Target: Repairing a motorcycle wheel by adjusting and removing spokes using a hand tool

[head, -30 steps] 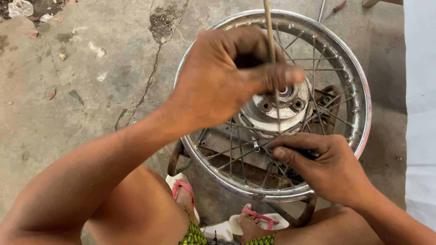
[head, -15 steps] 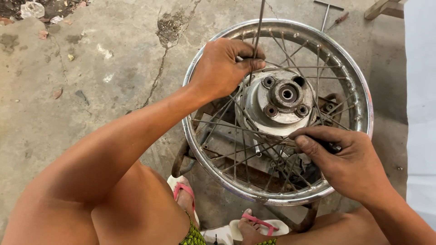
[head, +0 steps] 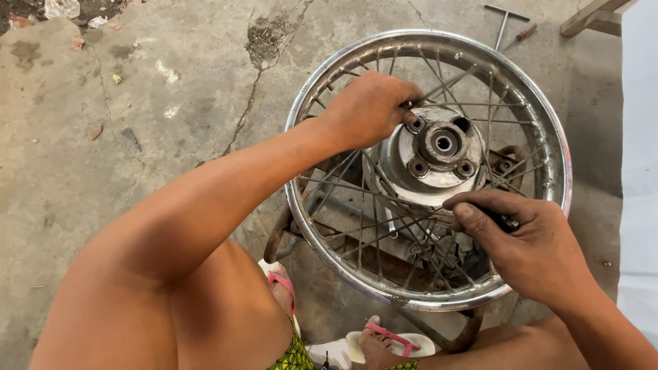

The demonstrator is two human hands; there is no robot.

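Concrete floor (head: pixel 137 137), cracked and dusty, carries everything here, and on a low metal stand (head: pixel 356 226) lies the chrome spoked wheel rim (head: pixel 548 137), flat, hub (head: pixel 439 147) facing up. Left hand (head: pixel 370 109) sits curled at the hub's upper-left edge, fingers pinched on 1 spoke (head: pixel 452 82). Right hand (head: pixel 528 240) rests low on the spokes, fingers closed round a small dark tool (head: pixel 508 223), mostly hidden. Looks like spoke fitting at the hub; steadying that spoke seems key. Beyond the rim lies a T-handle wrench (head: pixel 504 24).
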